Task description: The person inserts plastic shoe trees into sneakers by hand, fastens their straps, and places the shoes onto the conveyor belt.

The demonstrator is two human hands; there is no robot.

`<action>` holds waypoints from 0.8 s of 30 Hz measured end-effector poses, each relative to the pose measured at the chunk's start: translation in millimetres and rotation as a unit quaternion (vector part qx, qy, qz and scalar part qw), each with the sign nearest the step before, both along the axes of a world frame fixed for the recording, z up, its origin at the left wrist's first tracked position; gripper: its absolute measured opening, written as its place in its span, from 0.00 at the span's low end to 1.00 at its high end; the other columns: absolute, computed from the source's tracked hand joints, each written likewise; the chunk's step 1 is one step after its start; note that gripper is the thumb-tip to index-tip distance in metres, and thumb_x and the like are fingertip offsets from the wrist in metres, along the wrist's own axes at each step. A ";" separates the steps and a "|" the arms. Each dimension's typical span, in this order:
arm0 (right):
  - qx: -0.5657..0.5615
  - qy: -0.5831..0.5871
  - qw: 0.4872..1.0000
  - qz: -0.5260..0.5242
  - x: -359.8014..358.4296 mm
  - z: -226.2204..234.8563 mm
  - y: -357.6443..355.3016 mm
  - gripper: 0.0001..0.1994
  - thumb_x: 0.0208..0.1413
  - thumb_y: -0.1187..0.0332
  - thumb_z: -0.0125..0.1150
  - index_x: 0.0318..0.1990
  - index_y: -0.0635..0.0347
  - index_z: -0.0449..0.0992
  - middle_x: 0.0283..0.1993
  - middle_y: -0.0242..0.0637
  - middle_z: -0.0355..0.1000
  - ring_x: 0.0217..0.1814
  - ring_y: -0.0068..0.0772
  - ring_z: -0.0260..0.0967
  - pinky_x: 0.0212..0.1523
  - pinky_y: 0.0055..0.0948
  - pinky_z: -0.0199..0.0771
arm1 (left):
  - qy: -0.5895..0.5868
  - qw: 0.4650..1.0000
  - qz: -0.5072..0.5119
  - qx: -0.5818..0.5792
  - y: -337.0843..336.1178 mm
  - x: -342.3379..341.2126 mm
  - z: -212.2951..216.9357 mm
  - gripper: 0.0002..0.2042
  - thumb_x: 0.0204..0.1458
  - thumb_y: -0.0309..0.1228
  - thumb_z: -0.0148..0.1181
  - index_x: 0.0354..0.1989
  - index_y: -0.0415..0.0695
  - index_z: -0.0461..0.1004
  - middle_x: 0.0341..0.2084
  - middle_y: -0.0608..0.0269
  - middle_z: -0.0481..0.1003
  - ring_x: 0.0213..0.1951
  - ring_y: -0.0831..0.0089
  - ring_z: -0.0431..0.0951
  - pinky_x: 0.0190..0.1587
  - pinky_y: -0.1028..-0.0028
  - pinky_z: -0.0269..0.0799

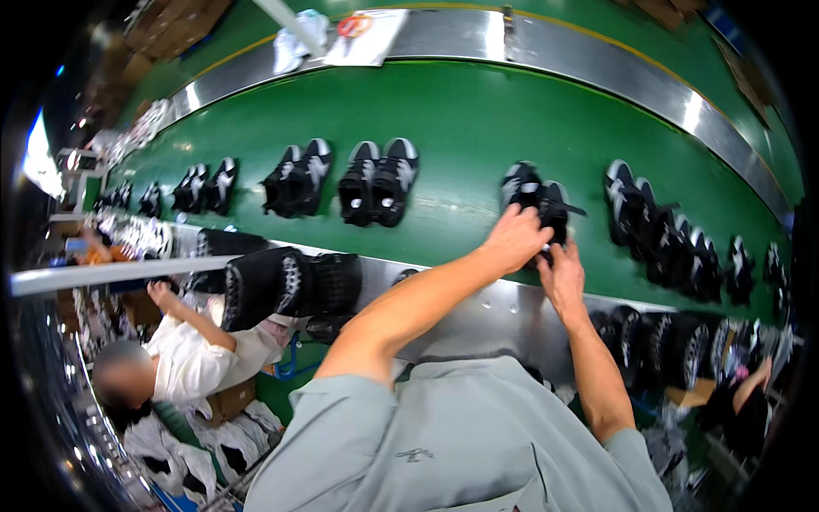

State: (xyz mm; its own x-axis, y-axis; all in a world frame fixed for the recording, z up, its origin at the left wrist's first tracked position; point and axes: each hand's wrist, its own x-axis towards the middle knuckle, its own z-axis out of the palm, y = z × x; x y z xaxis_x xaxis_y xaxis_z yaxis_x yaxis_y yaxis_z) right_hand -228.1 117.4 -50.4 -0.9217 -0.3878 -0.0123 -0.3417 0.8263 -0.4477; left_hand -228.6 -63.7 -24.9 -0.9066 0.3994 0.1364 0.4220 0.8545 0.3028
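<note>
Both my hands are at a pair of black sneakers with grey-white toes on the green belt. The right-hand sneaker of the pair has a dark strap or tongue sticking out to its right. My left hand comes in from the left, its fingers closed at that sneaker's opening. At the heel, my right hand grips the same sneaker with bent fingers and thumb. The left-hand sneaker lies close beside it, partly behind my left hand. The fingertips are partly hidden against the black material.
More black sneaker pairs line the green belt on both sides. A metal ledge runs along the near edge, with black shoes standing at left and others at right. A co-worker in white sits at lower left; another person is at far right.
</note>
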 end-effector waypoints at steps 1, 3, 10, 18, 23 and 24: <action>-0.024 -0.009 0.999 0.022 10.9 14.8 0.0 0.13 0.51 0.66 0.68 0.42 0.61 0.75 0.60 0.62 0.66 0.48 0.63 0.73 0.46 0.49 0.77 | -0.012 0.999 0.024 0.037 1.5 23.8 8.0 0.10 0.46 0.27 0.61 0.38 0.46 0.75 0.28 0.59 0.74 0.42 0.59 0.73 0.43 0.61 0.64; -0.046 -0.050 0.997 0.041 39.8 36.9 7.0 0.14 0.50 0.67 0.69 0.42 0.61 0.75 0.61 0.63 0.65 0.49 0.63 0.72 0.48 0.50 0.76 | -0.023 0.997 0.054 0.055 7.9 69.9 17.4 0.13 0.43 0.24 0.62 0.40 0.46 0.74 0.29 0.56 0.73 0.39 0.57 0.72 0.41 0.60 0.65; -0.066 -0.071 0.994 0.046 136.3 54.9 47.9 0.15 0.49 0.67 0.69 0.44 0.60 0.76 0.63 0.53 0.64 0.55 0.57 0.69 0.51 0.48 0.75 | -0.092 0.991 0.072 0.062 30.0 171.5 49.9 0.12 0.43 0.24 0.66 0.38 0.41 0.73 0.32 0.55 0.70 0.37 0.56 0.72 0.36 0.61 0.70; -0.067 -0.040 0.996 0.042 172.5 49.1 60.3 0.25 0.50 0.60 0.71 0.52 0.63 0.72 0.61 0.53 0.64 0.57 0.54 0.66 0.55 0.47 0.72 | -0.056 0.991 0.115 0.037 72.2 134.2 11.7 0.19 0.46 0.26 0.67 0.46 0.35 0.71 0.35 0.47 0.73 0.42 0.52 0.74 0.43 0.60 0.73; -0.001 0.046 0.983 -0.178 181.7 93.6 120.7 0.30 0.54 0.55 0.68 0.58 0.64 0.69 0.43 0.46 0.68 0.48 0.53 0.65 0.47 0.47 0.69 | -0.049 0.980 0.106 0.164 74.0 134.5 13.2 0.16 0.48 0.23 0.63 0.47 0.36 0.71 0.33 0.45 0.73 0.41 0.49 0.74 0.46 0.56 0.72; 0.029 0.057 0.975 -0.213 182.0 92.3 131.9 0.30 0.55 0.53 0.66 0.58 0.64 0.68 0.42 0.46 0.68 0.47 0.53 0.66 0.47 0.47 0.69 | -0.066 0.977 0.126 0.161 77.1 138.2 16.5 0.20 0.48 0.23 0.64 0.51 0.37 0.70 0.36 0.45 0.73 0.42 0.47 0.74 0.47 0.55 0.72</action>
